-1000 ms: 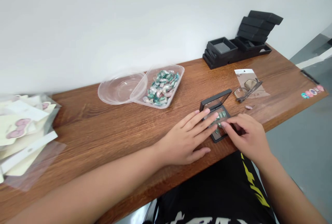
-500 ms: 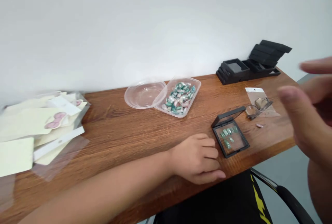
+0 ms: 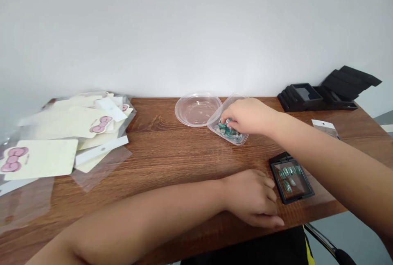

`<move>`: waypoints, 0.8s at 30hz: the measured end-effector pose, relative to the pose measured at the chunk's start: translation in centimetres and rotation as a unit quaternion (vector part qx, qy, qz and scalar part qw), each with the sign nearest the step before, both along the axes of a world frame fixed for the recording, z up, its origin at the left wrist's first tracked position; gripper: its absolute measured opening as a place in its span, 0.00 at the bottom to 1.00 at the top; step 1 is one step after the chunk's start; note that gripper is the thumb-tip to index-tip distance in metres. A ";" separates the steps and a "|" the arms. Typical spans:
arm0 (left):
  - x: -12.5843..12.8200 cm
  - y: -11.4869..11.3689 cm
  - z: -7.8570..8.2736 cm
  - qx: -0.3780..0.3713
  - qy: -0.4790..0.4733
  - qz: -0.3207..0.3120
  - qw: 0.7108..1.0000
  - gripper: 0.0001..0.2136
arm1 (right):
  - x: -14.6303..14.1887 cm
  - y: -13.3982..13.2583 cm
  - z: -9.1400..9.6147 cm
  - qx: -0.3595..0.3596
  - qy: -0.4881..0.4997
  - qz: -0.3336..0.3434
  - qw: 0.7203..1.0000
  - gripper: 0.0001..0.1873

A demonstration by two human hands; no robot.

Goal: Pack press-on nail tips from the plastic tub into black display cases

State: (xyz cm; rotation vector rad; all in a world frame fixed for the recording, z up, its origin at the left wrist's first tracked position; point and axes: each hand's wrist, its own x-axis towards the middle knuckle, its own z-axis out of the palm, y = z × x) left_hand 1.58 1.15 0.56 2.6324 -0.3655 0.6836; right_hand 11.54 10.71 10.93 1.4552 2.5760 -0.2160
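My right hand (image 3: 245,116) reaches across into a clear plastic tub (image 3: 240,138) full of green and silver press-on nails (image 3: 229,130); its fingers are curled down among them, and what they grip is hidden. My left hand (image 3: 254,197) rests on the wooden table (image 3: 166,154) near the front edge, fingers loosely curled and holding nothing. Just right of it lies an open small black display box (image 3: 291,178) with several green nails inside.
The tub's clear lid (image 3: 198,109) lies beside it. A heap of cream cards with pink bows in clear bags (image 3: 61,134) covers the left end. Stacked black boxes (image 3: 325,91) stand at the back right. A small clear bag (image 3: 325,127) lies near the right edge.
My right hand left the black box, swung up and over, and now dips into the nail tub. My left hand drew back off the box and curled. The view shifted left.
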 end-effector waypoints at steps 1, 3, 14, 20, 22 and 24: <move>0.0 0.0 0.0 0.003 0.013 0.001 1.000 0.18 | -0.3 0.4 -0.3 -0.009 -0.009 0.002 1.000 0.12; 0.0 0.1 0.0 0.007 0.033 0.001 0.999 0.16 | -0.7 1.0 -0.7 -0.026 -0.010 0.002 1.000 0.08; 0.0 0.1 -0.1 0.008 0.037 0.001 0.999 0.14 | -0.8 2.0 -1.5 -0.047 0.039 -0.026 0.998 0.07; 0.0 0.0 -0.1 0.004 0.043 0.004 0.999 0.14 | 1.6 0.5 0.7 -0.143 0.254 -0.094 0.952 0.07; -0.1 0.0 -0.1 -0.002 0.042 0.008 0.999 0.13 | 2.6 -0.6 1.7 -0.151 0.347 -0.103 0.920 0.08; -0.1 0.0 -0.1 -0.008 0.042 0.012 0.999 0.13 | 3.6 -2.2 2.8 -0.149 0.428 -0.114 0.884 0.08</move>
